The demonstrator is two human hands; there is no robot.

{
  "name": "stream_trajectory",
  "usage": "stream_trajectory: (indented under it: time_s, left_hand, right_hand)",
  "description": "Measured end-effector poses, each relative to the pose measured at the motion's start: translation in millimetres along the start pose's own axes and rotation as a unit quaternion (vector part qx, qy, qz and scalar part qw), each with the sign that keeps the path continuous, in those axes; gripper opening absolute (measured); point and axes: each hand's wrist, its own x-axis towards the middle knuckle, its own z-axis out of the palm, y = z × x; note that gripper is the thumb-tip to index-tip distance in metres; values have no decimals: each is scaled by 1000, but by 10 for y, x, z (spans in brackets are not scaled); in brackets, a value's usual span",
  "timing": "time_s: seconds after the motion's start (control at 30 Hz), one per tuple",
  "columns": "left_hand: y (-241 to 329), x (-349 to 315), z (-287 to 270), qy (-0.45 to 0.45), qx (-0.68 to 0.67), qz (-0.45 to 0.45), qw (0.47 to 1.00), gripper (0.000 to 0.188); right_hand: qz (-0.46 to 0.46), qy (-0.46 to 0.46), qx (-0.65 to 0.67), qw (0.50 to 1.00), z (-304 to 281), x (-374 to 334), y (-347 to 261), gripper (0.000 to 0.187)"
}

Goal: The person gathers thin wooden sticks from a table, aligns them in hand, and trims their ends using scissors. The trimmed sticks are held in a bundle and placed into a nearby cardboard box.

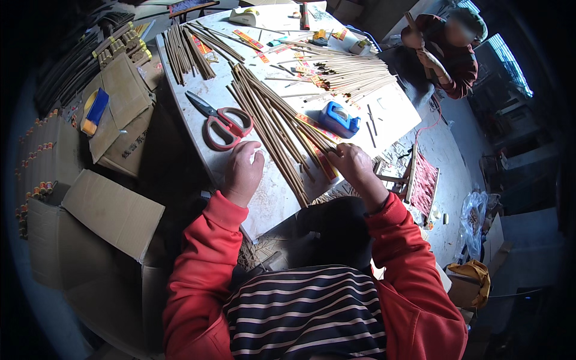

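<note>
My left hand [243, 172] is at the table's near left edge, just below a pair of large scissors [227, 128] with red handles. Its thumb and forefinger are a little apart, and no object shows between them. My right hand [355, 163] has its fingers closed at the near ends of some thin brown sticks [275, 120]; how many it grips is hidden. The sticks lie in a loose fanned bundle between my hands. Under their ends near my right hand lies a red and yellow paper strip [324, 164]. A blue tape dispenser [339, 119] stands just beyond that hand.
More sticks [360, 73] and strips cover the white table [195, 120]. Cardboard boxes [114, 210] stand at the left, one with a blue and yellow tape dispenser [95, 111] on it. Across the table at right, a person [447, 51] holds a long brown piece. A red-topped stool [423, 185] stands right.
</note>
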Motion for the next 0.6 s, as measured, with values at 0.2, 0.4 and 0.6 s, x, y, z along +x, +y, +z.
stream_trajectory:
  time_s: [0.2, 0.4, 0.6]
  left_hand:
    - [12, 3, 8, -4, 2, 3, 1000, 15]
    - [51, 0, -6, -5, 4, 3, 1000, 16]
    - [27, -5, 6, 7, -4, 9, 1000, 15]
  right_hand:
    - [-44, -6, -47, 998, 7, 6, 36, 21]
    - [-23, -20, -57, 998, 99, 185, 62, 21]
    - [-31, -49, -78, 995, 48, 242, 73, 23]
